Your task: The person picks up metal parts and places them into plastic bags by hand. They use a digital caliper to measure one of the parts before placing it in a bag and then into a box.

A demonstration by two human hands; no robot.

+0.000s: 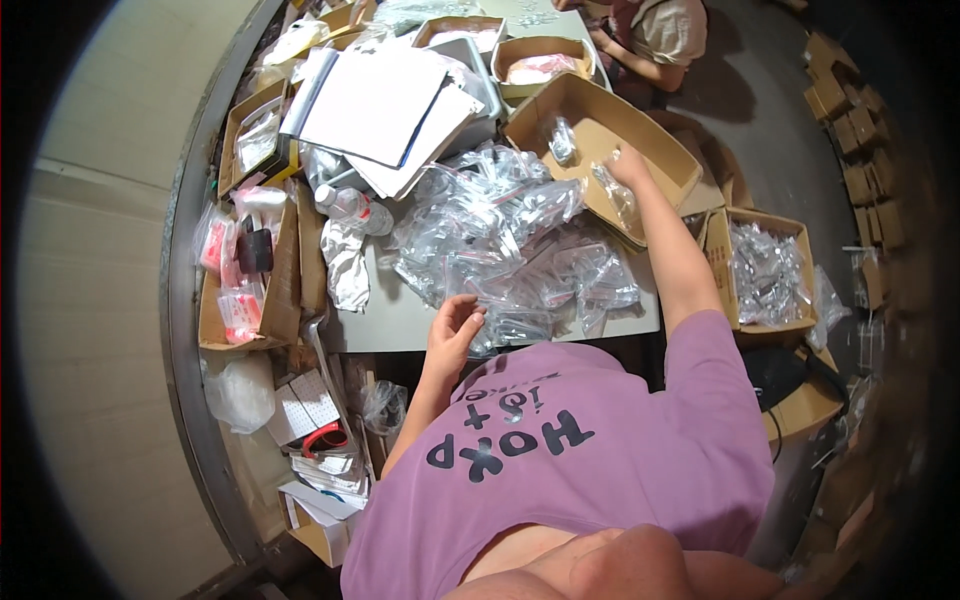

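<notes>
My right hand (628,168) is over the large cardboard box (668,160) at the far right of the table. Its fingers are closed on a clear plastic bag (614,196), whose contents I cannot make out. One more small filled bag (562,140) lies on the box's bottom. A heap of clear zip-lock bags (490,225) with grey, metal-looking pieces covers the middle of the table. At the heap's near left edge, my left hand (456,324) is loosely curled, thumb apart from the fingers, with nothing visible in it.
White papers and a folder (375,105) lie at the back left, near a plastic bottle (355,210) and a white cloth (345,265). Boxes line the left side. A box of filled bags (770,270) stands at the right. Another person's arm (645,68) shows at the far end.
</notes>
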